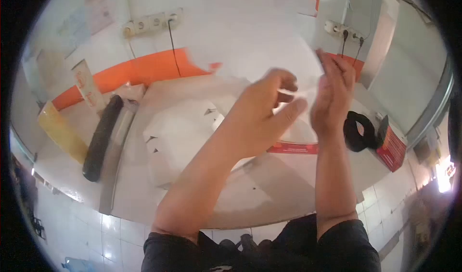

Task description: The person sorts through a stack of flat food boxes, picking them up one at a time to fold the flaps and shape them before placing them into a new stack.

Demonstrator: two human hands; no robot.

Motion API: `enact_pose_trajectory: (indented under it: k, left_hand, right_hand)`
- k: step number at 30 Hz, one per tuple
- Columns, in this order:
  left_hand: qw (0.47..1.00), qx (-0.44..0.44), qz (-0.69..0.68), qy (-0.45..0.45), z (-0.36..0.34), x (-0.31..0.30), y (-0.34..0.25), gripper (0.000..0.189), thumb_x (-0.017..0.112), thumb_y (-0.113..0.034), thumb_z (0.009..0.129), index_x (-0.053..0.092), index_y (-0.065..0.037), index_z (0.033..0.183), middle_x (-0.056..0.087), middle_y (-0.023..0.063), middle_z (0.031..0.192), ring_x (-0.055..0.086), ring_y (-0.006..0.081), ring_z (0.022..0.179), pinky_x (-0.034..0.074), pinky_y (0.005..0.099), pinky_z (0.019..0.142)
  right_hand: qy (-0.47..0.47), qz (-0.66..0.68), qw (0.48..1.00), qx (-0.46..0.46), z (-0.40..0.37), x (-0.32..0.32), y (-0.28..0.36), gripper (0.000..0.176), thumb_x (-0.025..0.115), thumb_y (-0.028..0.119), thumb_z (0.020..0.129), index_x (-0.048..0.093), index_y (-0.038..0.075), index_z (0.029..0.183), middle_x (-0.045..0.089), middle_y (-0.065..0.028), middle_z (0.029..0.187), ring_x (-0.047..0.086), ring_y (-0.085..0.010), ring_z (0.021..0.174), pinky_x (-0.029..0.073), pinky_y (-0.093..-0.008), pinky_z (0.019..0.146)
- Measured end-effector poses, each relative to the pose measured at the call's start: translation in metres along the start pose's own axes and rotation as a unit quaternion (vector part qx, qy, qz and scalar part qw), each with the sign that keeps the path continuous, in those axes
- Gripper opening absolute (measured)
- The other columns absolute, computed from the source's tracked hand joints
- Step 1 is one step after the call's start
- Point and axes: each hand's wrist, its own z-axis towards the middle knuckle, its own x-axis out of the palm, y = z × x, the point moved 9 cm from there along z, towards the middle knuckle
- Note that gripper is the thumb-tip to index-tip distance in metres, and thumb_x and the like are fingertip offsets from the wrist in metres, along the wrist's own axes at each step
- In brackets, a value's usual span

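A large white sheet (245, 36), smeared by motion, stands raised in front of me and reaches down behind my hands. My left hand (269, 111) is before its lower part, fingers bent and thumb apart, with a gap between them. My right hand (333, 96) is upright at the sheet's right edge, fingers stretched and palm turned inward. Whether the palm touches the sheet is blurred. Under my left forearm lies white cut card (175, 127) with small dark slots. A red printed strip (294, 148) shows between my forearms.
On the left of the table (284, 195) are a dark long roll (102, 139), a yellow pack (62, 132) and a white tube (88, 86). Black tape rolls (358, 131) and a red box (392, 151) stand at the right. Wall sockets (154, 24) have cords hanging down.
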Motion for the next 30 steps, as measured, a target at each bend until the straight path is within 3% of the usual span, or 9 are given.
enact_pose_trajectory:
  k: [3, 6, 8, 14, 16, 18, 21, 27, 30]
  left_hand:
    - [0.905, 0.093, 0.401, 0.104, -0.012, 0.053, 0.062, 0.046, 0.077, -0.04, 0.096, 0.068, -0.004, 0.125, 0.071, 0.0174, 0.126, 0.067, 0.03, 0.123, 0.051, 0.0534, 0.109]
    - [0.842, 0.015, 0.491, 0.224, -0.028, 0.082, 0.106, 0.045, 0.081, -0.045, 0.088, 0.074, -0.007, 0.112, 0.075, 0.0189, 0.116, 0.071, 0.0367, 0.114, 0.048, 0.0575, 0.111]
    - [0.811, -0.034, 0.525, 0.257, -0.032, 0.088, 0.124, 0.031, 0.08, -0.037, 0.089, 0.077, -0.012, 0.107, 0.077, 0.0103, 0.108, 0.073, 0.0302, 0.11, 0.046, 0.0546, 0.111]
    - [0.801, -0.057, 0.536, 0.261, -0.033, 0.085, 0.138, 0.012, 0.074, -0.017, 0.091, 0.079, -0.018, 0.102, 0.078, 0.0053, 0.1, 0.075, 0.0276, 0.107, 0.047, 0.0513, 0.106]
    - [0.799, -0.06, 0.539, 0.26, -0.034, 0.085, 0.143, 0.012, 0.073, -0.012, 0.091, 0.08, -0.018, 0.1, 0.079, 0.0059, 0.099, 0.076, 0.028, 0.106, 0.048, 0.0511, 0.104]
    - [0.788, -0.078, 0.543, 0.277, -0.032, 0.087, 0.148, 0.014, 0.071, -0.01, 0.091, 0.08, -0.017, 0.098, 0.079, 0.0063, 0.099, 0.076, 0.0286, 0.106, 0.049, 0.0513, 0.103]
    - [0.782, -0.075, 0.557, 0.27, -0.03, 0.085, 0.148, 0.012, 0.071, -0.009, 0.09, 0.081, -0.015, 0.094, 0.08, 0.0056, 0.098, 0.076, 0.029, 0.103, 0.048, 0.0521, 0.102]
    - [0.825, -0.016, 0.521, 0.218, -0.033, 0.078, 0.137, 0.036, 0.084, -0.029, 0.086, 0.073, -0.011, 0.115, 0.077, 0.0161, 0.105, 0.075, 0.0346, 0.107, 0.047, 0.0614, 0.108]
    - [0.828, -0.027, 0.544, 0.134, -0.044, 0.034, 0.091, 0.059, 0.094, -0.037, 0.075, 0.069, -0.01, 0.122, 0.075, 0.018, 0.112, 0.073, 0.0368, 0.111, 0.049, 0.0589, 0.108]
  right_hand:
    - [0.131, -0.069, 0.972, 0.183, -0.06, 0.005, -0.104, 0.04, 0.052, 0.021, 0.107, 0.068, 0.006, 0.141, 0.067, -0.0241, 0.125, 0.064, -0.0425, 0.119, 0.051, -0.0467, 0.099]
    - [0.296, -0.16, 0.909, 0.246, -0.116, 0.018, -0.135, 0.039, 0.056, 0.024, 0.106, 0.068, 0.009, 0.14, 0.071, -0.0232, 0.124, 0.064, -0.0406, 0.122, 0.048, -0.0575, 0.101]
    - [0.447, -0.249, 0.822, 0.249, -0.131, 0.024, -0.113, 0.04, 0.059, 0.027, 0.105, 0.069, 0.011, 0.14, 0.071, -0.0217, 0.125, 0.064, -0.0398, 0.123, 0.046, -0.0641, 0.102]
    - [0.469, -0.176, 0.866, 0.013, -0.139, 0.027, -0.077, 0.049, 0.071, 0.038, 0.097, 0.069, 0.015, 0.14, 0.073, -0.0175, 0.125, 0.059, -0.0371, 0.135, 0.035, -0.067, 0.115]
    - [0.552, -0.172, 0.815, -0.044, -0.147, 0.033, -0.066, 0.05, 0.077, 0.035, 0.093, 0.07, 0.015, 0.138, 0.073, -0.0158, 0.127, 0.057, -0.0346, 0.138, 0.032, -0.065, 0.119]
    - [0.697, -0.209, 0.686, -0.02, -0.154, 0.035, -0.057, 0.051, 0.083, 0.029, 0.088, 0.071, 0.014, 0.136, 0.072, -0.0132, 0.133, 0.056, -0.0306, 0.14, 0.028, -0.0618, 0.123]
    - [0.591, -0.159, 0.786, -0.084, -0.159, 0.039, -0.061, 0.05, 0.088, 0.026, 0.083, 0.074, 0.015, 0.13, 0.076, -0.0115, 0.123, 0.058, -0.0278, 0.139, 0.027, -0.0624, 0.124]
    - [0.7, -0.178, 0.692, 0.023, -0.161, 0.045, -0.062, 0.064, 0.091, 0.028, 0.08, 0.069, 0.015, 0.139, 0.073, -0.0121, 0.129, 0.055, -0.0274, 0.143, 0.022, -0.0603, 0.128]
    - [0.643, -0.232, 0.725, -0.081, -0.14, 0.03, -0.044, 0.075, 0.089, 0.035, 0.082, 0.06, 0.016, 0.148, 0.069, -0.0163, 0.135, 0.053, -0.0312, 0.144, 0.027, -0.0626, 0.124]
